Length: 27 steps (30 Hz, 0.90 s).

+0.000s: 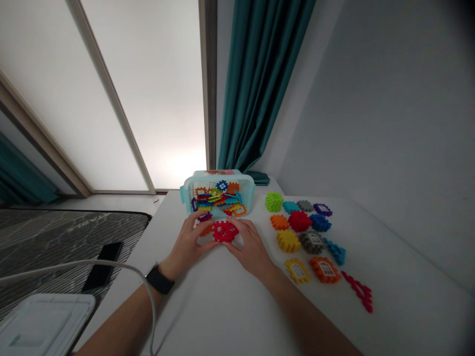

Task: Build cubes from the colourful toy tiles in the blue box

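My left hand point(191, 241) and my right hand point(249, 245) meet over the white table point(218, 301), pinching a red notched building tile point(222, 231) by its two sides. Thumbs are at the lower edge, fingers along the upper part. An orange tile point(205, 229) shows behind my left fingers; I cannot tell whether it touches the hand. Just beyond the hands, a pale blue plastic bin point(251, 190) lies with its open side toward me, holding several colourful tiles point(218, 195), a few at its mouth.
Stacks of tiles sorted by colour stand on the right, including red point(300, 221), yellow point(288, 241) and orange point(324, 270). A red lattice piece point(359, 291) lies nearest. A white cable point(150, 291) crosses my left forearm. The bin's lid point(48, 321) and a dark phone-like slab point(102, 267) are at left.
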Each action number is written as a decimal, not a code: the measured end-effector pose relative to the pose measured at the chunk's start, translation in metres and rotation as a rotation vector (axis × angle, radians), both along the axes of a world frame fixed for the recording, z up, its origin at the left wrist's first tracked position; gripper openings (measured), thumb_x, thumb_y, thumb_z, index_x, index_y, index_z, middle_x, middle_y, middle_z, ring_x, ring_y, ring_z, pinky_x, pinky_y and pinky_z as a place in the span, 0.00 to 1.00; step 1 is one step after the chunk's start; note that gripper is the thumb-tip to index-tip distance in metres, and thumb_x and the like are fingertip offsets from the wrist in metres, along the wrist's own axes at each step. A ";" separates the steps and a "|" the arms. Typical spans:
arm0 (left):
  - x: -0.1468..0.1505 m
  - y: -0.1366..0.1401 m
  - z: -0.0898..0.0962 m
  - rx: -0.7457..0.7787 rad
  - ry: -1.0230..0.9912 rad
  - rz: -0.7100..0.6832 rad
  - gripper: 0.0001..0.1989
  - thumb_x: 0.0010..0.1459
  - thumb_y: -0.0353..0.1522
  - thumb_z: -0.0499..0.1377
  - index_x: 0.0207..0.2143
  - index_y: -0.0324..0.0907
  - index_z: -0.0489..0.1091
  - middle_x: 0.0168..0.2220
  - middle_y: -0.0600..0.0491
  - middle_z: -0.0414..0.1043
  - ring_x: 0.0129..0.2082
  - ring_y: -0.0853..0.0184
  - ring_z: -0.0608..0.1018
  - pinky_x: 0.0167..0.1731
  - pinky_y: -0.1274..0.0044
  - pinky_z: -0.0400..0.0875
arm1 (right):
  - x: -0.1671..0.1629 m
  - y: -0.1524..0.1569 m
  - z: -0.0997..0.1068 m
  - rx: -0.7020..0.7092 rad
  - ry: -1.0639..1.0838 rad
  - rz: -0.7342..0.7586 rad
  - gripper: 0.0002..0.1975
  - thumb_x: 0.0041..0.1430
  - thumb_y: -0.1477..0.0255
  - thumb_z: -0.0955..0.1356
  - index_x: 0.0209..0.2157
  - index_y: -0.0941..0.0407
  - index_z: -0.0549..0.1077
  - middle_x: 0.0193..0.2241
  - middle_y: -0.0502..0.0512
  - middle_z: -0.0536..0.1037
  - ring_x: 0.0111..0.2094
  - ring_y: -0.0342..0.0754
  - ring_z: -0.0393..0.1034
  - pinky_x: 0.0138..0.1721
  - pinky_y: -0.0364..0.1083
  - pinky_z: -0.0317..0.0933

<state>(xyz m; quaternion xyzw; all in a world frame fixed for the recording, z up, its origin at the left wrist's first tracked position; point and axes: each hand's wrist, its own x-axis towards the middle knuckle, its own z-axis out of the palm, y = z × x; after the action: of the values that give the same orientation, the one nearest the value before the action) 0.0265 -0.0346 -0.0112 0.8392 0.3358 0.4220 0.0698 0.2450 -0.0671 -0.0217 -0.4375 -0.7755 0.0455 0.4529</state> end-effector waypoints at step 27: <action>0.000 0.003 0.002 0.040 -0.101 -0.075 0.22 0.59 0.34 0.66 0.55 0.46 0.66 0.55 0.44 0.61 0.56 0.56 0.69 0.56 0.59 0.71 | 0.001 0.000 0.008 0.098 0.009 0.125 0.25 0.61 0.77 0.67 0.58 0.50 0.64 0.58 0.60 0.72 0.59 0.54 0.66 0.59 0.58 0.62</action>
<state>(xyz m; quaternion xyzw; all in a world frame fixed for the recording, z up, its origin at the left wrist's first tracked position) 0.0270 -0.0319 -0.0091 0.8300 0.2918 0.4676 0.0858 0.2458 -0.0667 -0.0136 -0.3654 -0.8005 0.0376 0.4736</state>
